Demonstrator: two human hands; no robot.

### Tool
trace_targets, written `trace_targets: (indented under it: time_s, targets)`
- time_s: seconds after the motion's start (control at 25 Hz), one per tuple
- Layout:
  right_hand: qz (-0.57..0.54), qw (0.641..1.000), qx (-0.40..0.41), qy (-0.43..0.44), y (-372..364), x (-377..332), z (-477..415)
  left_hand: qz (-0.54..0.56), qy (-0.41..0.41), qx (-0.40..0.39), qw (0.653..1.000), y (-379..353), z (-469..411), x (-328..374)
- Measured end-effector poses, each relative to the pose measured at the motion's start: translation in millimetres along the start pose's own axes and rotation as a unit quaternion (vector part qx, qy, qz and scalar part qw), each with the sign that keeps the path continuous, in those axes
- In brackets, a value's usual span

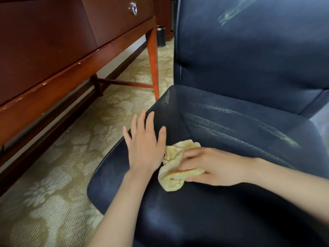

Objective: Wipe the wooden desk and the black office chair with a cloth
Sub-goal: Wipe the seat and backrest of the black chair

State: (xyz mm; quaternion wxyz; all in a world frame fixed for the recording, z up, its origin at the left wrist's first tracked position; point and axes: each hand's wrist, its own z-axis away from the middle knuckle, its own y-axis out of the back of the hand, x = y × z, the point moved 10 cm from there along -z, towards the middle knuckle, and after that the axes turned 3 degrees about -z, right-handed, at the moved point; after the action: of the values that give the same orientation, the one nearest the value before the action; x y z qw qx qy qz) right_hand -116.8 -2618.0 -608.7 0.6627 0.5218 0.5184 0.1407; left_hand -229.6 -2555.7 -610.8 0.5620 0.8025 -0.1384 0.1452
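head view: your right hand [211, 166] grips the bunched pale yellow cloth [175, 168] on the front of the dark leather chair seat [231, 139]. your left hand [145, 139] lies spread flat on the seat's left edge, touching the cloth. risks: the wadded cloth wipes only a narrow strip, so streaks stay; leaning on that edge could swivel the chair into the reddish wooden table [71, 56] just beside it.
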Motion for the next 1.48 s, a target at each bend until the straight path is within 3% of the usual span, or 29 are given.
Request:
trace_targets:
  time_s: [0.16, 0.4, 0.6, 0.68, 0.84, 1.04, 1.24, 1.48]
  targets:
    - [0.07, 0.997, 0.005, -0.04, 14, 34, 2, -0.091, -0.009, -0.11, 0.99, -41, -8, -5]
    - [0.101, 0.982, 0.058, -0.148, 47, 107, -40, -0.101, 0.004, -0.108, 0.989, -46, -6, -11]
    - [0.191, 0.911, 0.154, -0.332, 87, 178, -60, -0.11, 0.001, -0.122, 0.986, -48, -8, -8]
    - [0.195, 0.892, 0.18, -0.365, 88, 183, -63, -0.107, 0.004, -0.126, 0.986, -48, -8, -8]
    - [0.204, 0.92, 0.141, -0.303, 67, 152, -51, -0.112, 0.011, -0.139, 0.984, -49, -4, -10]
    - [0.094, 0.968, 0.129, -0.192, 39, 84, 0, -0.149, 0.022, -0.162, 0.975, -52, 6, -7]
    - [0.065, 0.975, 0.132, -0.166, 19, 33, 49, -0.184, 0.033, -0.202, 0.961, -52, 31, -2]
    - [0.104, 0.966, 0.146, -0.188, 18, 24, 72, -0.245, -0.013, -0.213, 0.946, -31, 65, 7]
